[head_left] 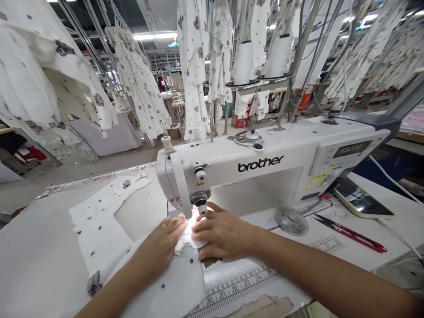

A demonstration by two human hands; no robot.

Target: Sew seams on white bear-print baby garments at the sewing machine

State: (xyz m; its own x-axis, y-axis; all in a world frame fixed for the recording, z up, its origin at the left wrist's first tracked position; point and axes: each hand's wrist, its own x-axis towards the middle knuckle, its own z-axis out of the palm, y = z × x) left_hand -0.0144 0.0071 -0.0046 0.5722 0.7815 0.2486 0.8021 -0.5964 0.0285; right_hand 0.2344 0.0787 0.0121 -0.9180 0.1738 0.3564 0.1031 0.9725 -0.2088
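White fabric [109, 238] printed with small dark motifs spreads over the machine bed, its right part under the lit needle area of a Brother sewing machine [218, 163]. My left hand [165, 243], with a ring on one finger, lies flat on the cloth just left of the presser foot, fingers stretched forward. On the other side, my right hand [220, 234] rests on the fabric edge, fingers bent and spread, tips close to the needle. A small raised cloth edge [185, 243] shows between the hands. The needle and presser foot are mostly hidden by the machine head and fingers.
Red-handled thread snips [351, 232], a phone [362, 198] and a clear round bobbin-like disc [291, 221] lie right of my forearm. A ruler strip [232, 289] runs along the front. Thread cones [243, 64] stand behind the machine; printed garments [194, 66] hang beyond.
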